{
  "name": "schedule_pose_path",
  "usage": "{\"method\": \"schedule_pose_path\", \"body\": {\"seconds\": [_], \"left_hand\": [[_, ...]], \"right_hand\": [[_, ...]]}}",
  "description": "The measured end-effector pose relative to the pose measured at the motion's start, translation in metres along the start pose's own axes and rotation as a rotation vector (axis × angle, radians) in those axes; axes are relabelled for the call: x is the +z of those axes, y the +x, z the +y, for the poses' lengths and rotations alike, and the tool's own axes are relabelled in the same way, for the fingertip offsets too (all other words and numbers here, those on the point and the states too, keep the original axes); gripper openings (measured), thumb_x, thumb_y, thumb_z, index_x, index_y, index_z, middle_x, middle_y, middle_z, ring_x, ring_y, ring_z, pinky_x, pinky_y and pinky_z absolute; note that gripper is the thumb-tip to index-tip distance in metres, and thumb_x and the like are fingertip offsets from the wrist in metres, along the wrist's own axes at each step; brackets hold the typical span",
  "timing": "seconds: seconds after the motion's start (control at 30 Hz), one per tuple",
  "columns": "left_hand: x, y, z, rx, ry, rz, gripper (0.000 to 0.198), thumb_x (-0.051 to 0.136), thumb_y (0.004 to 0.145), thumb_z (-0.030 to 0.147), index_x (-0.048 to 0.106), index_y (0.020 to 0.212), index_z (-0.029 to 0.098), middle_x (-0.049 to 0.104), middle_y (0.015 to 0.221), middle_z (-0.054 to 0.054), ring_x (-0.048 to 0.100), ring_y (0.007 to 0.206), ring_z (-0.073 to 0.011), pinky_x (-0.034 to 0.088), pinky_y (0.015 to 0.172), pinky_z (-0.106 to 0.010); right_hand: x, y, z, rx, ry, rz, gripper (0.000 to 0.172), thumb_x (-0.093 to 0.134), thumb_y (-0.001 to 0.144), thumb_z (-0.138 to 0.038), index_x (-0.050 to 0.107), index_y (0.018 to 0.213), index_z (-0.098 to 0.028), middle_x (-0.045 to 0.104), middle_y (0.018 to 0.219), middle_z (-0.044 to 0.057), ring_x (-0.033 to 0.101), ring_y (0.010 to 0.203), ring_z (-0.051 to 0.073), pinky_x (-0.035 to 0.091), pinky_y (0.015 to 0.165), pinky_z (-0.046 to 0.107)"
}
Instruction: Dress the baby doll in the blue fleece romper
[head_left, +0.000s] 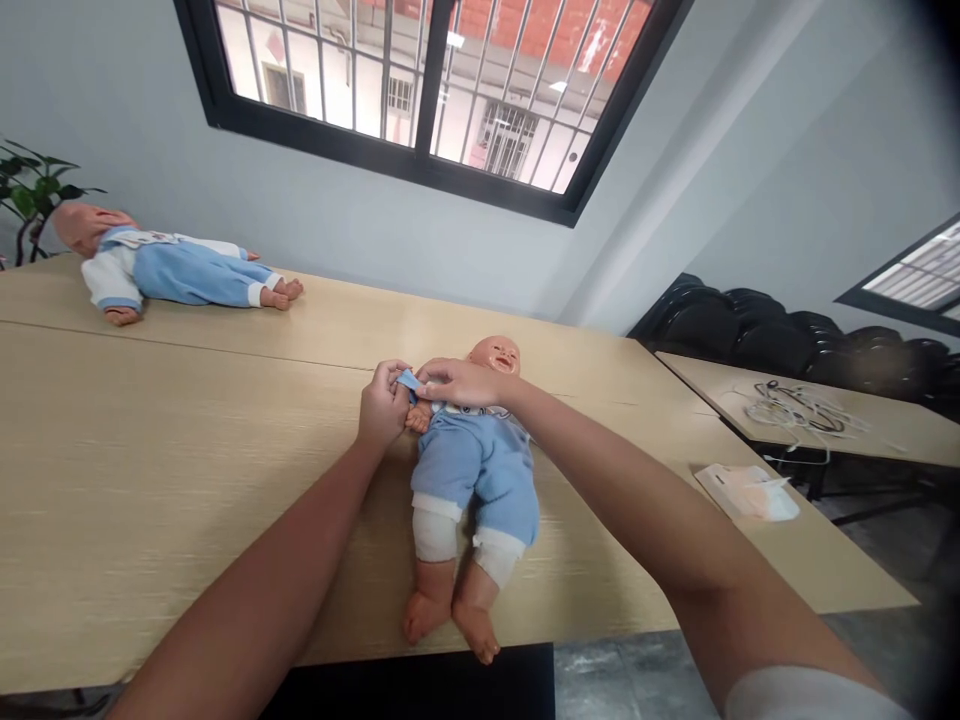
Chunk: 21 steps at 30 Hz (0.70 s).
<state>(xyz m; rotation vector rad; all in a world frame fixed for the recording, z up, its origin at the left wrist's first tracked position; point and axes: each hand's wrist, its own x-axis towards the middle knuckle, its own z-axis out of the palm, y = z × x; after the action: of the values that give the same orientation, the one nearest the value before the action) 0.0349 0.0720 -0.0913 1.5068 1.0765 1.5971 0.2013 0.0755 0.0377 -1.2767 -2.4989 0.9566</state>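
A baby doll (pixel 476 455) in blue and white clothes lies face up on the wooden table, its feet toward me. My left hand (pixel 385 405) is closed at the blue sleeve cuff (pixel 409 380), beside the doll's small hand (pixel 418 416). From the other side my right hand (pixel 457 383) pinches the same cuff, its forearm crossing over the doll's chest. Part of the doll's upper body is hidden under that hand and arm. White cloth bands show below both blue trouser legs, and the feet are bare.
A second doll (pixel 202 268) in similar clothes lies at the back left near a potted plant (pixel 34 185). An open white packet (pixel 750 493) rests on the right side of the table (pixel 225 480). Tangled cables (pixel 795 408) lie on another table, with black chairs (pixel 772 335) behind.
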Motion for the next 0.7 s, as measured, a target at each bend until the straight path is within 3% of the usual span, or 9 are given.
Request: {"method": "schedule_pose_path", "body": {"seconds": [0.13, 0.27, 0.5, 0.63, 0.7], "left_hand": [[-0.002, 0.003, -0.002, 0.005, 0.039, -0.047, 0.020, 0.055, 0.093, 0.030, 0.061, 0.110, 0.021, 0.073, 0.091, -0.003, 0.068, 0.078, -0.0181, 0.051, 0.071, -0.028], [-0.007, 0.008, -0.005, -0.025, 0.049, -0.155, 0.023, 0.062, 0.087, 0.031, 0.064, 0.107, 0.021, 0.073, 0.097, -0.004, 0.070, 0.089, -0.0203, 0.053, 0.083, -0.031], [-0.021, 0.016, -0.013, -0.167, -0.047, -0.398, 0.035, 0.062, 0.078, 0.038, 0.067, 0.105, 0.017, 0.077, 0.107, -0.009, 0.072, 0.099, -0.0229, 0.057, 0.089, -0.034], [-0.031, 0.013, -0.018, -0.190, -0.073, -0.570, 0.040, 0.070, 0.072, 0.039, 0.071, 0.103, 0.015, 0.079, 0.108, -0.011, 0.072, 0.101, -0.0284, 0.056, 0.092, -0.039], [-0.033, 0.014, -0.031, -0.206, 0.014, -0.630, 0.040, 0.074, 0.072, 0.044, 0.068, 0.104, 0.020, 0.079, 0.105, -0.006, 0.072, 0.100, -0.0276, 0.056, 0.088, -0.036]], "right_hand": [[0.001, 0.003, 0.005, 0.164, 0.173, -0.029, 0.033, 0.061, 0.096, -0.047, 0.072, 0.102, -0.017, 0.069, 0.091, 0.003, 0.056, 0.071, 0.014, 0.042, 0.062, 0.024], [-0.004, 0.004, 0.014, 0.185, 0.295, 0.056, 0.025, 0.062, 0.096, -0.041, 0.069, 0.096, -0.017, 0.067, 0.086, 0.002, 0.057, 0.073, 0.013, 0.043, 0.064, 0.023], [-0.014, 0.002, 0.010, 0.261, -0.009, 0.062, 0.025, 0.068, 0.096, -0.041, 0.069, 0.092, -0.017, 0.070, 0.083, 0.004, 0.060, 0.069, 0.014, 0.041, 0.061, 0.023], [-0.006, 0.001, 0.009, 0.263, -0.054, 0.025, 0.024, 0.071, 0.094, -0.037, 0.075, 0.085, -0.015, 0.076, 0.086, 0.004, 0.066, 0.078, 0.016, 0.045, 0.067, 0.023], [0.001, 0.004, 0.015, 0.194, 0.013, -0.003, 0.018, 0.073, 0.092, -0.032, 0.076, 0.084, -0.016, 0.077, 0.088, 0.001, 0.067, 0.084, 0.016, 0.046, 0.071, 0.020]]}}
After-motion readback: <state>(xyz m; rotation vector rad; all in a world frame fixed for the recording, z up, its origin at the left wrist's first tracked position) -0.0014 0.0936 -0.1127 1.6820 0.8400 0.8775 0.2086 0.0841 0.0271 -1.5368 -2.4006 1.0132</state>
